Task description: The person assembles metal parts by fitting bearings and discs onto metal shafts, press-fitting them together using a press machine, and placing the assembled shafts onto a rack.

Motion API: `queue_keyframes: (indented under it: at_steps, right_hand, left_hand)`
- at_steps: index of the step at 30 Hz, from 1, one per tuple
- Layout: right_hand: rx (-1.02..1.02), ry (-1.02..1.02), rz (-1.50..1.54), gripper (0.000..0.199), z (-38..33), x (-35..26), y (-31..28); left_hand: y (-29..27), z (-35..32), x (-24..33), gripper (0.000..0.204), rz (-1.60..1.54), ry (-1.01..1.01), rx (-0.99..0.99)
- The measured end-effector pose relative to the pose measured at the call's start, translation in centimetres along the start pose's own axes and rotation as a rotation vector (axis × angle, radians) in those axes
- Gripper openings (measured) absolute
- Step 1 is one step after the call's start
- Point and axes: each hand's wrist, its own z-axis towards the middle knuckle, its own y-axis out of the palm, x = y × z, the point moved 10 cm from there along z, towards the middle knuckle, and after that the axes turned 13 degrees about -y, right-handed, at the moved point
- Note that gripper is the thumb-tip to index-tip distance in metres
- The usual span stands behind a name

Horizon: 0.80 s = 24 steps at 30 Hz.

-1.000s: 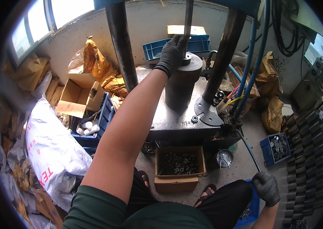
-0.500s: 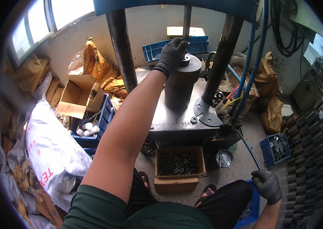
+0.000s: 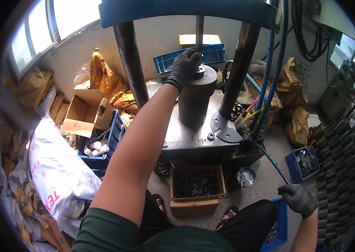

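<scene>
My left hand [image 3: 184, 68], in a dark grey glove, reaches to the top of a thick steel cylinder [image 3: 195, 105] on the press table. Its fingers are curled beside the thin vertical rod [image 3: 199, 31], and what they grip is hidden. Under the fingers, a dark ring-shaped part [image 3: 200, 72] sits on the cylinder's top face. Low on the right, my right hand [image 3: 299, 200], gloved too, is closed at the end of a long thin lever [image 3: 273, 164] that slants down from the press. A small bearing-like ring [image 3: 211, 136] lies near the table's front edge.
A fan-shaped steel plate [image 3: 227, 129] lies beside the right column [image 3: 240, 63]. Below stands a cardboard box [image 3: 197, 206] of small dark rings. Blue bins [image 3: 293, 171] of metal parts are at right; a white sack [image 3: 60, 164] and an open carton [image 3: 83, 111] at left.
The whole view has shifted slightly. My left hand stays at the cylinder's top, with its fingers a little higher against the rod and more of the ring showing. My right hand remains at the lever's end.
</scene>
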Motion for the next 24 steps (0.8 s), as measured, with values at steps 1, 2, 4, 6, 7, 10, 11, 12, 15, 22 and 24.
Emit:
queue_keyframes:
  at_steps: [1, 2, 4, 6, 7, 10, 11, 12, 15, 22, 24]
  right_hand:
    - [0.119, -0.01, 0.043, 0.031, 0.0, -0.3, -1.2]
    - [0.236, -0.023, 0.088, 0.03, 0.0, -0.4, -2.4]
    - [0.24, -0.047, 0.063, 0.03, 0.0, -0.5, -2.5]
    - [0.014, -0.039, -0.006, 0.03, 0.2, -0.3, -0.5]
    - [0.014, -0.039, -0.007, 0.03, 0.2, -0.5, -0.4]
    - [0.129, 0.066, 0.161, 0.029, 0.0, 0.5, -0.8]
    - [0.118, 0.037, 0.126, 0.029, -0.1, 0.6, -0.7]
    - [0.107, 0.008, 0.091, 0.029, -0.1, 0.5, -0.6]
    - [0.03, 0.062, 0.098, 0.031, -0.1, 0.4, -0.3]
    - [0.264, 0.013, 0.192, 0.029, 0.2, 0.8, -2.3]
    - [0.4, -0.079, 0.0, 0.027, 0.2, -0.8, -4.5]
  left_hand:
    - [0.1, 0.0, 0.1, 0.034, 0.01, -0.003, -0.004]
    - [0.1, 0.0, 0.1, 0.034, 0.022, -0.008, -0.007]
    - [0.1, 0.0, 0.1, 0.034, 0.037, -0.008, 0.0]
    - [-0.1, 0.0, 0.1, 0.035, 0.046, -0.005, 0.007]
    - [-0.2, 0.0, 0.1, 0.035, 0.063, -0.009, 0.01]
    - [-0.1, 0.1, -0.1, 0.034, 0.066, -0.014, 0.012]
    - [-0.1, 0.1, -0.1, 0.034, 0.048, -0.014, 0.01]
    - [0.0, 0.1, -0.2, 0.034, 0.048, -0.015, 0.01]
    - [0.1, 0.4, -0.6, 0.032, 0.029, -0.022, 0.009]
    - [-0.4, 0.4, -0.4, 0.03, 0.01, 0.033, 0.04]
    - [-0.3, 0.5, -0.4, 0.031, -0.021, 0.046, 0.035]
